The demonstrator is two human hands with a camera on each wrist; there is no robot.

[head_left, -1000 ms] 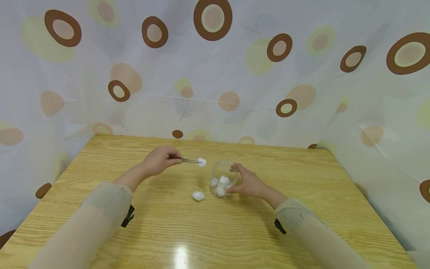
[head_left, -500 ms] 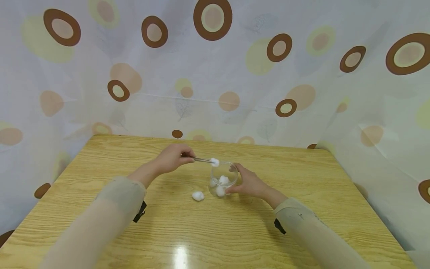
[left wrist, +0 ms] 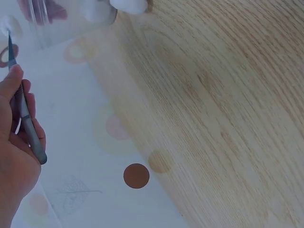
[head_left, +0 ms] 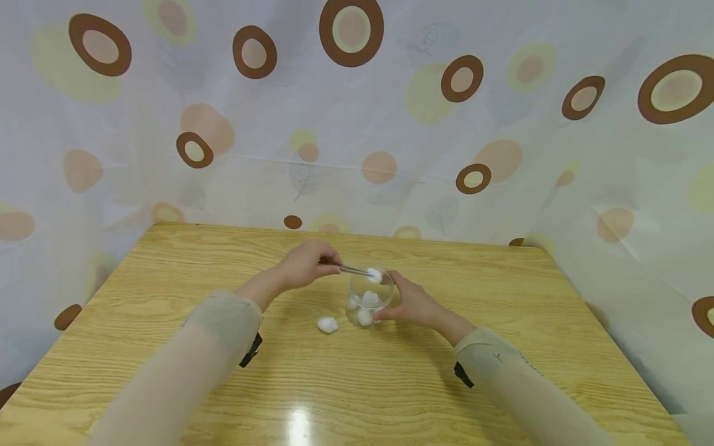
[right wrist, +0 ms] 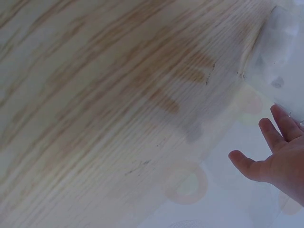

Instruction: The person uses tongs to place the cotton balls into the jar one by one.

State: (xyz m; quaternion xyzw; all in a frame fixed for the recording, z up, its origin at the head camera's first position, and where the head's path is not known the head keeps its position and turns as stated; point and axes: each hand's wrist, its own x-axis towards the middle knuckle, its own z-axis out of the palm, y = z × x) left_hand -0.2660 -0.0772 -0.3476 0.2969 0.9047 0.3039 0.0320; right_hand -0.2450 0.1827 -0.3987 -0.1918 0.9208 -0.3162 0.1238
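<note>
My left hand (head_left: 307,265) pinches metal tweezers (head_left: 354,270), whose tips hold a white cotton ball (head_left: 374,276) at the mouth of a clear jar (head_left: 351,314). Several more cotton balls (head_left: 365,317) lie inside the jar. On the right, my right hand (head_left: 415,303) grips the jar's side between thumb and fingers. In the left wrist view the tweezers (left wrist: 29,126) run along the fingers up to the held cotton ball (left wrist: 10,26). Only part of the jar (right wrist: 270,71) shows in the right wrist view, beside the fingers of that hand.
One loose cotton ball (head_left: 328,325) rests on the wooden table (head_left: 334,384), just left of the jar. A patterned sheet (head_left: 346,124) hangs behind the table and along its sides.
My left hand has moved right, carrying the cotton ball in the tweezers from left of the jar to its mouth. My right hand and the jar have stayed in place.
</note>
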